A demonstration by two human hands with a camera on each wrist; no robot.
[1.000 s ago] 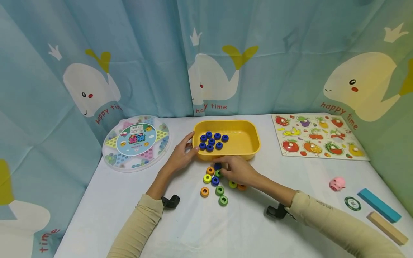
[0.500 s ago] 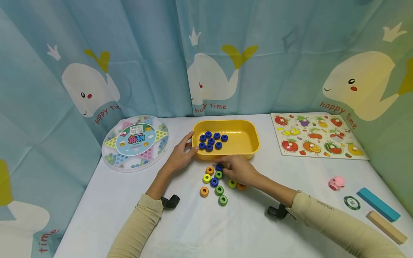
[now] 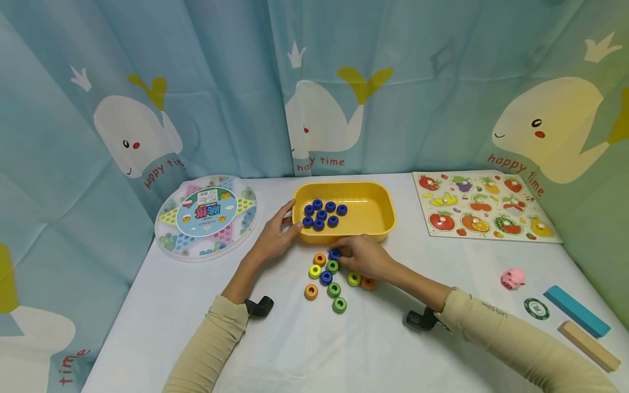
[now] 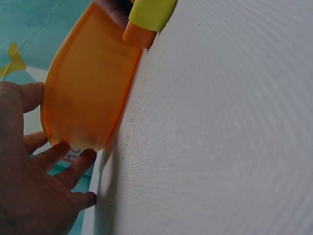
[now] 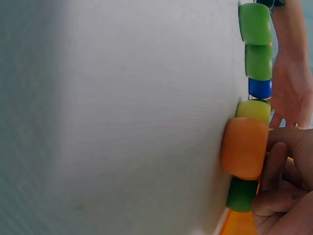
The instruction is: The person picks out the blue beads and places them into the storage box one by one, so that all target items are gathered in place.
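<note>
My left hand [image 3: 278, 236] holds the left end of a yellow tray [image 3: 375, 207], thumb at the near corner and fingers against the end wall. Inside the tray's left half lie several blue beads [image 3: 321, 215] with center holes. My right hand [image 3: 366, 256] pinches a blue bead [image 3: 334, 255] between thumb and index finger, just in front of the tray's near wall. In the right wrist view its curled fingers [image 5: 274, 164] lie behind an orange bead [image 5: 244, 148]. Near it are loose beads: a green bead [image 3: 332, 266], an orange bead [image 3: 320, 259] and another blue bead [image 3: 326, 277].
A round Chinese checkers set [image 3: 206, 218] lies left of the tray. To the right are a fruit peg puzzle [image 3: 484, 210], a pink pig [image 3: 513, 279], a green chip [image 3: 536, 309], a blue block [image 3: 577, 311] and a wooden block [image 3: 589, 346]. A whale-print curtain [image 3: 231, 109] hangs behind.
The blue bead at my right fingertips has turned from its side to hole-up and shifted slightly right. My left hand and the tray have stayed in place.
</note>
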